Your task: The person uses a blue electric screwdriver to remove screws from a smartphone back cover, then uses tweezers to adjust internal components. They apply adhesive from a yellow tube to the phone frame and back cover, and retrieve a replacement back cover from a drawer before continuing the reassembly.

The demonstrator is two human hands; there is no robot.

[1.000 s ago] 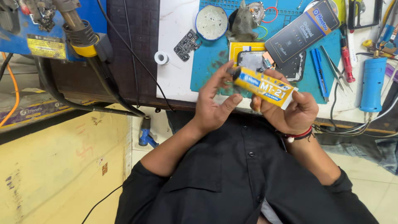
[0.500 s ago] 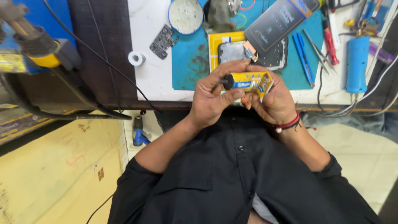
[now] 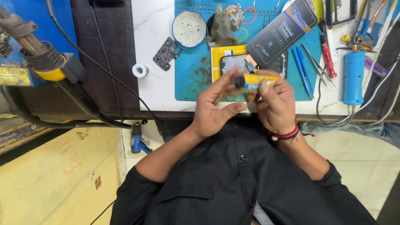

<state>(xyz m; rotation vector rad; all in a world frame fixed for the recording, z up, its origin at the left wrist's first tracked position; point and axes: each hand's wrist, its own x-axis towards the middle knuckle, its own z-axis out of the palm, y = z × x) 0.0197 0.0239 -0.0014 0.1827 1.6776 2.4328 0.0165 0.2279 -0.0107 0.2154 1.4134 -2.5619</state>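
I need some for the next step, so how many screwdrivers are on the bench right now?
1 that is plain: a red screwdriver on the white bench right of the blue mat. More may be hidden among the tools and cables at the right edge.

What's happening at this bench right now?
A person in a black shirt holds a small yellow tube over a blue work mat. The right hand grips the tube's body, while the left hand has its fingers at the tube's dark cap end. Below the tube, on the mat, lies an opened phone on a yellow pad. A dark flat box, tweezers and a red screwdriver lie nearby.
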